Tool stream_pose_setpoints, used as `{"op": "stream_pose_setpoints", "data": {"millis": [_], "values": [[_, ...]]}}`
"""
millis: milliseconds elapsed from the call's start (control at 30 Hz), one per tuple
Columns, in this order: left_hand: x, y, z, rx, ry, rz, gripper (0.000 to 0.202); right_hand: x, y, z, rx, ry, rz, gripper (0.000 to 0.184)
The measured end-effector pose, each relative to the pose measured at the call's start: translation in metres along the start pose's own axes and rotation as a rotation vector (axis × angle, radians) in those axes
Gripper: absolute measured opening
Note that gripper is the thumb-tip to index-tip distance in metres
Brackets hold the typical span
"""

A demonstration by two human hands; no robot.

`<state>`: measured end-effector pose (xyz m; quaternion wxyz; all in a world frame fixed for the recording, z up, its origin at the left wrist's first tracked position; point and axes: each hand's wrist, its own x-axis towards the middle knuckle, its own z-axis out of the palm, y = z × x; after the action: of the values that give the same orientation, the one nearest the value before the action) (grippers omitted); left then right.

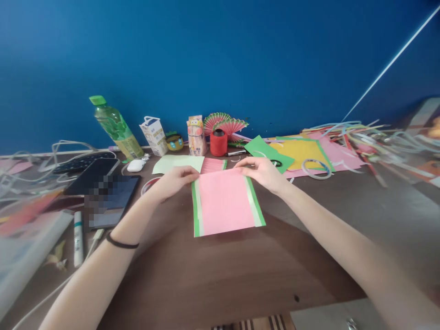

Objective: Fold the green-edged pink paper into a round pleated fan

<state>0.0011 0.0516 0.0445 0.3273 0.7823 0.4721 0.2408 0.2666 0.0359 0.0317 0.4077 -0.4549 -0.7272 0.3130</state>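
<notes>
A pink sheet of paper (225, 201) with light-green and darker green strips along its left and right edges hangs between my hands, tilted over the brown table. My left hand (178, 179) pinches its far left corner. At the far right corner, my right hand (259, 172) grips it between thumb and fingers. Just behind it lie a pale green sheet (177, 163) and a pleated pink paper (213, 165) with a green edge. Whether the held sheet touches the table, I cannot tell.
Along the blue wall stand a green-capped bottle (117, 128), a milk carton (154, 136), a red thread spool (218, 143) and pleated paper fans (227, 124). Coloured sheets (302, 153) and a tape roll (316, 168) lie right. A marker (78, 238) and a tablet (118, 201) lie left.
</notes>
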Motion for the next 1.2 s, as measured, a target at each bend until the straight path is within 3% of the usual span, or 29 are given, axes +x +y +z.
{"op": "stream_pose_setpoints", "data": {"millis": [67, 233, 433, 767, 967, 1200], "values": [[0.000, -0.003, 0.006, 0.190, -0.021, -0.001, 0.021, 0.000, 0.011, 0.006, -0.124, -0.103, -0.011, 0.008], [-0.001, -0.012, 0.016, 0.489, -0.035, 0.104, 0.021, -0.003, 0.027, 0.019, -0.426, -0.161, -0.138, 0.007], [-0.001, -0.022, 0.019, 0.490, -0.058, 0.134, 0.017, -0.005, 0.029, 0.020, -0.421, -0.207, -0.134, 0.008], [0.001, -0.019, 0.020, 0.617, -0.111, 0.199, 0.015, -0.003, 0.028, 0.013, -0.472, -0.266, -0.147, 0.011], [-0.002, -0.012, 0.020, 0.694, -0.106, 0.151, 0.015, -0.004, 0.027, 0.012, -0.602, -0.305, -0.214, 0.015], [-0.004, -0.008, 0.024, 0.829, -0.070, 0.188, 0.017, -0.008, 0.028, 0.018, -0.816, -0.306, -0.255, 0.020]]}}
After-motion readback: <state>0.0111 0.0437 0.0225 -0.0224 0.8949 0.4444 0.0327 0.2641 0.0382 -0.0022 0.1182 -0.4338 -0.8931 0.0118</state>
